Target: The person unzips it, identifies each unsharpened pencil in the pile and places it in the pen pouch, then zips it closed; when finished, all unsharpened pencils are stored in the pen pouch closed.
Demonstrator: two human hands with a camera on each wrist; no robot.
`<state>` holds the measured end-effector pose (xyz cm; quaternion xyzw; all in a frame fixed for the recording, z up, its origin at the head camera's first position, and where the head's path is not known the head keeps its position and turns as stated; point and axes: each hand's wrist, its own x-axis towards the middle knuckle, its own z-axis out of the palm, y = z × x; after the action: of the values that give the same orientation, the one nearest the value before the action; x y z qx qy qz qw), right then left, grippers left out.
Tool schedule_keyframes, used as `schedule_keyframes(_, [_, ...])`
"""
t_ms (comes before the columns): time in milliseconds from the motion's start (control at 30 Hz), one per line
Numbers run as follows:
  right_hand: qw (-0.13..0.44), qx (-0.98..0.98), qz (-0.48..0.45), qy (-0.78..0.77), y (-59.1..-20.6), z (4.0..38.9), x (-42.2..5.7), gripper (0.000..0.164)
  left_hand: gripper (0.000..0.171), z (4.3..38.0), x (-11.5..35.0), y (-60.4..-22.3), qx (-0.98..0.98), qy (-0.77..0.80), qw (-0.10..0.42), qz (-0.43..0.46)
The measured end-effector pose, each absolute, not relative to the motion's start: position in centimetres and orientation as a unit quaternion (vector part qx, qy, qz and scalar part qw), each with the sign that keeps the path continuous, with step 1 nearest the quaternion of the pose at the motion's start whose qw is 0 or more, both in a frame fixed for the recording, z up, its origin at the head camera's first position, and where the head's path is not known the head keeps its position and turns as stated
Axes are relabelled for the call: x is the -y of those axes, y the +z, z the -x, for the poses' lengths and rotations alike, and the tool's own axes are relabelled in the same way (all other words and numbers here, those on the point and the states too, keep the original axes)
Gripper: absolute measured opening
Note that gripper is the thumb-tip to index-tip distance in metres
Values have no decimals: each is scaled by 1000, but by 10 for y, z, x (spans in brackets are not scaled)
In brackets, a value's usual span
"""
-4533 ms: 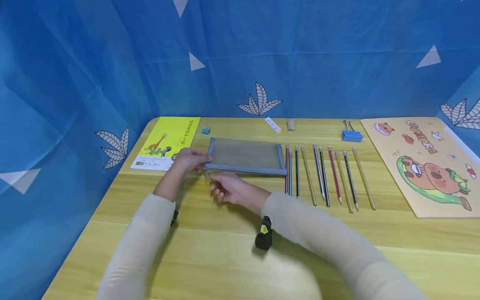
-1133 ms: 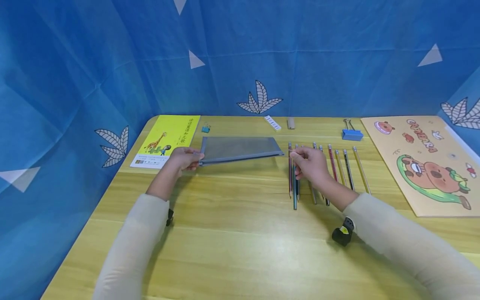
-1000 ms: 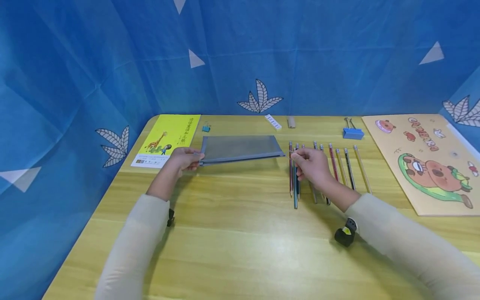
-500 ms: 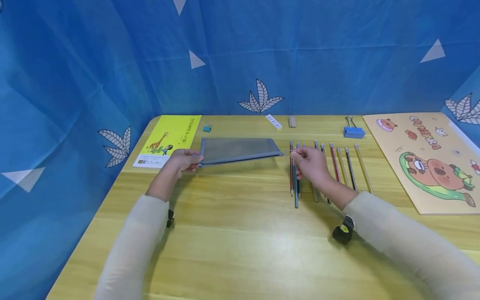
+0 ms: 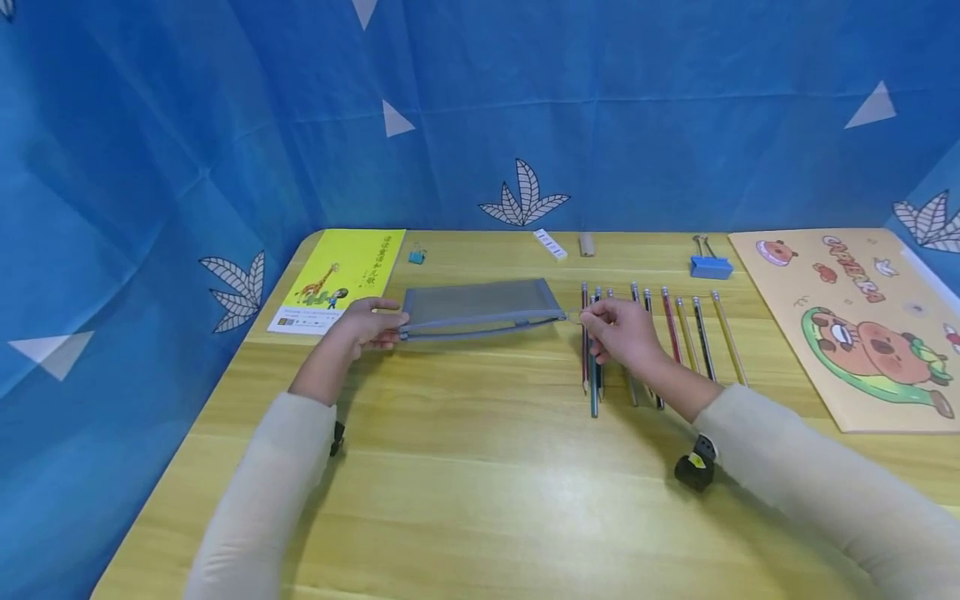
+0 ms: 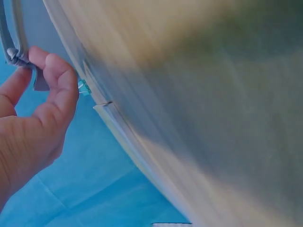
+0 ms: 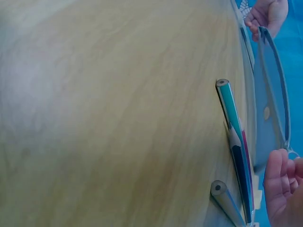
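Note:
A grey see-through zip pencil pouch (image 5: 480, 304) spans the space between both hands, its near edge raised a little. My left hand (image 5: 367, 323) pinches its left front corner between thumb and fingers, and the left wrist view shows the grip on the corner tab (image 6: 40, 81). At the other end, my right hand (image 5: 621, 333) pinches the ring of the zip pull (image 5: 574, 317). The zip lies undone along the front edge, with a narrow gap in the mouth. Under the right hand lie several pencils, among them a teal pencil (image 5: 594, 387); the hand partly hides them.
More pencils, including a red pencil (image 5: 671, 325), lie right of the hand. Behind stand a blue binder clip (image 5: 710, 267), a white eraser (image 5: 551, 244) and a small teal clip (image 5: 417, 256). A yellow book (image 5: 345, 279) lies left, a capybara notebook (image 5: 847, 333) right.
Over the last seconds my right hand has drawn the zip pull from the pouch's left end to its right. The mouth now gapes more. The leftmost pencils have shifted closer together.

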<state>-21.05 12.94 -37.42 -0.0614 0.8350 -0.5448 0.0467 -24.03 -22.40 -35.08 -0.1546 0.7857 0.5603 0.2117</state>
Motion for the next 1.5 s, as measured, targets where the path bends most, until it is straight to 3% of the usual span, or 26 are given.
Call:
schedule_keyframes(233, [48,-829,45,-556,-377,211,-129,25,76,230,205,-346,-841,477,241,91])
schedule_keyframes(333, [49,-829,37,-556,-377,212,-129,26,81,225,197,-345,-872,429,229,49])
schedule_keyframes(400, [47,-832,36,-551,-377,213,-128,27,70,222,193,-344,-897,395,199,23])
schedule_keyframes(533, [39,-836,42,-545,-377,218,-126,28,29,218,183,-340,-947,301,112,-26])
schedule_keyframes(600, [36,-836,44,-546,-377,221,-126,29,19,218,178,-338,-963,254,80,-37])
schedule_keyframes(667, [35,-836,42,-547,-377,223,-126,29,23,217,172,-337,-975,207,59,-49])
schedule_keyframes(800, [40,-836,36,-546,-378,225,-127,28,51,220,164,-343,-990,109,27,-89])
schedule_keyframes(867, [42,-835,38,-547,-379,225,-128,27,56,222,161,-347,-990,60,16,-127])
schedule_keyframes(1133, [43,-832,38,-552,-381,224,-128,24,6,227,154,-354,-974,-16,-19,-227])
schedule_keyframes(1500, [51,-851,15,-523,-381,232,-124,29,13,210,156,-343,-974,67,-40,-215])
